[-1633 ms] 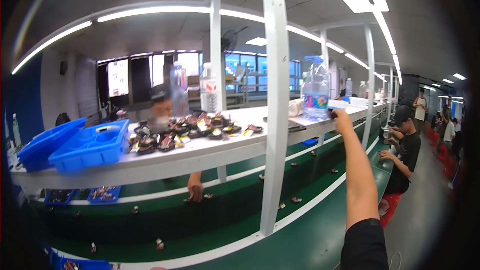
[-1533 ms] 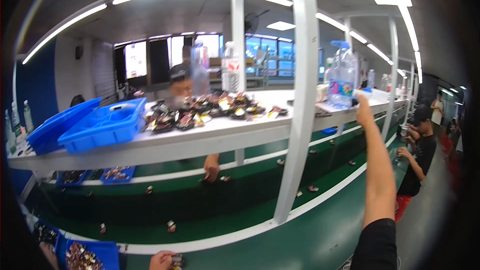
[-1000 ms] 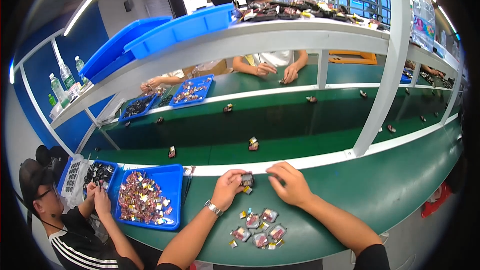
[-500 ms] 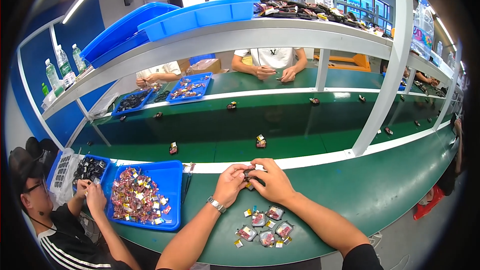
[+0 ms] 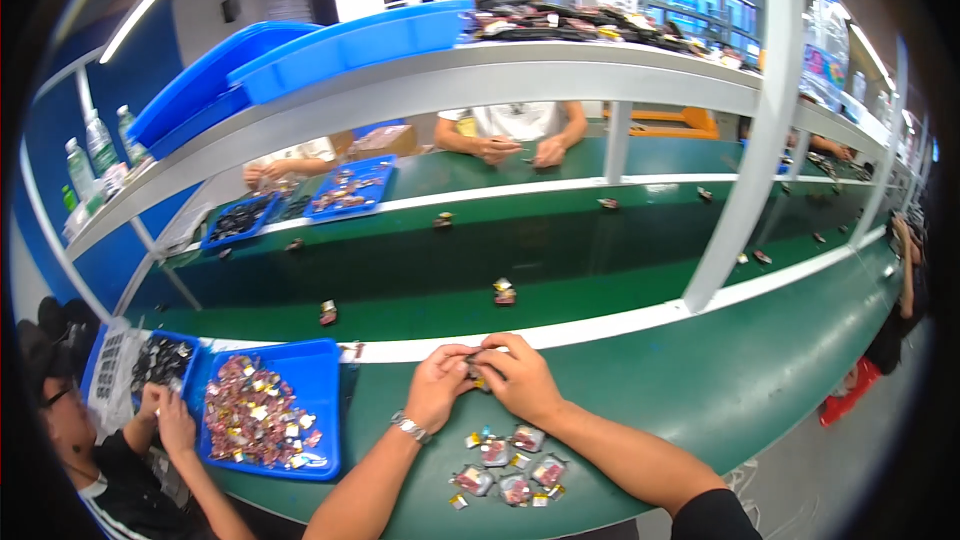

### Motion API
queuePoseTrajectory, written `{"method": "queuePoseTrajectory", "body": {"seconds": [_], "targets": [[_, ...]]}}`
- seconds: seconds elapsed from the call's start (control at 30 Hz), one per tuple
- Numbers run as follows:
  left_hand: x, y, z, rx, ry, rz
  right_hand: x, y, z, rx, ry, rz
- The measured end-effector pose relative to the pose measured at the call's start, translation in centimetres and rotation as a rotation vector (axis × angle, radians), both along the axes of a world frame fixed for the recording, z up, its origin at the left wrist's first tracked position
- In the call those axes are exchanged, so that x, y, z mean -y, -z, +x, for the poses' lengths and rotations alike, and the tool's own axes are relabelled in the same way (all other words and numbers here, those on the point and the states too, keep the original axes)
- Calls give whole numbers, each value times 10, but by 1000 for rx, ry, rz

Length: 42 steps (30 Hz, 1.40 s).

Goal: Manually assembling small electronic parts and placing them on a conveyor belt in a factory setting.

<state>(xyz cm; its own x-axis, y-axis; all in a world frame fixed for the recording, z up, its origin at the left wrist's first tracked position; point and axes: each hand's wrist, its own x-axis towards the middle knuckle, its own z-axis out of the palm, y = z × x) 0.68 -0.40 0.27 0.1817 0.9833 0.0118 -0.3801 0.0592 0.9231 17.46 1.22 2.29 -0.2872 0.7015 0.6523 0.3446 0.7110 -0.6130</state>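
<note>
My left hand (image 5: 436, 386), with a metal watch on its wrist, and my right hand (image 5: 522, 380) meet above the green bench. Between their fingertips they grip a small dark electronic assembly (image 5: 476, 372) with a yellowish bit below; the fingers cover most of it. Nearer me, several clear-and-black housings (image 5: 514, 489) with reddish innards lie in a loose cluster. Among them are small silver-and-yellow battery-like pieces (image 5: 458, 502), some with wires.
A blue tray (image 5: 328, 380) heaped with reddish, wired parts stands to the left, beside a co-worker's hands (image 5: 172, 422). Beyond a white rail, small assemblies (image 5: 504, 292) lie on the green belt (image 5: 420, 315). A white post (image 5: 735, 190) rises at right, under an overhead shelf (image 5: 400, 100).
The whole view has shifted, so the bench, trays and belt sit further left in it. Both hands remain together on the small assembly.
</note>
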Motion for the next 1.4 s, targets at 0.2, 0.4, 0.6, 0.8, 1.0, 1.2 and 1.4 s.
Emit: {"method": "queuePoseTrajectory", "body": {"seconds": [0.2, 0.4, 0.6, 0.8, 1.0, 1.2, 1.4], "targets": [[6, -5, -10, -41, -92, 14, -1, 0, -9, 15, -39, 98], [5, -7, 0, -54, -88, 6, -4, 9, 5, 119, -66, 157], [4, 2, -5, -81, -77, 36, -5, 2, 6, 181, -29, 221], [5, -3, -5, -43, -82, -2, 6, -2, -4, 266, 78, 263], [8, -8, -1, -95, -66, -22, 8, 5, -6, 356, 161, 317], [4, -6, -4, -140, -81, -23, 4, 8, -6, 324, 137, 399], [6, -5, -2, -114, -91, -31, 3, 7, -3, 371, 109, 390]]}}
